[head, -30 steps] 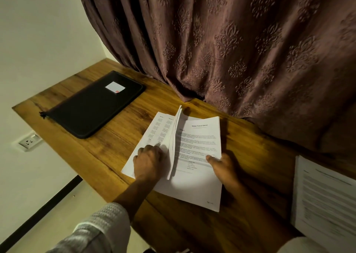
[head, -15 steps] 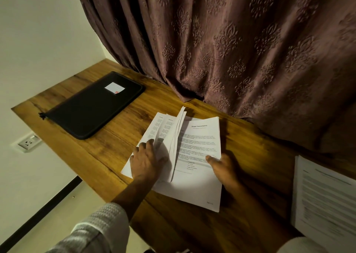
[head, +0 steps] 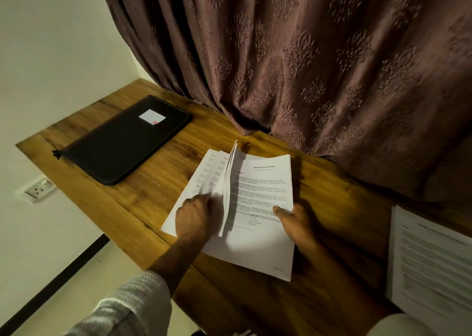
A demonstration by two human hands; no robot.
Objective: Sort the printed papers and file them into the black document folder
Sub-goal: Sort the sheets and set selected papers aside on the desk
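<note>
Printed papers fanned at mid-surface, folder flat by the far left corner.

An embossed brown curtain [head: 306, 67] drapes onto the back edge of the wood-grain surface [head: 158, 190], whose left edge meets open air. The matte black document folder [head: 120, 146] lies closed, with bare wood between it and the printed papers [head: 260, 243]. The left hand [head: 195, 217] curls its fingers onto the turned sheets. The right hand [head: 298, 223] pinches the stack's right edge.

Wooden desk [head: 143, 200], brown patterned curtain [head: 306, 62], cream wall [head: 51, 41], socket [head: 38, 190].
</note>
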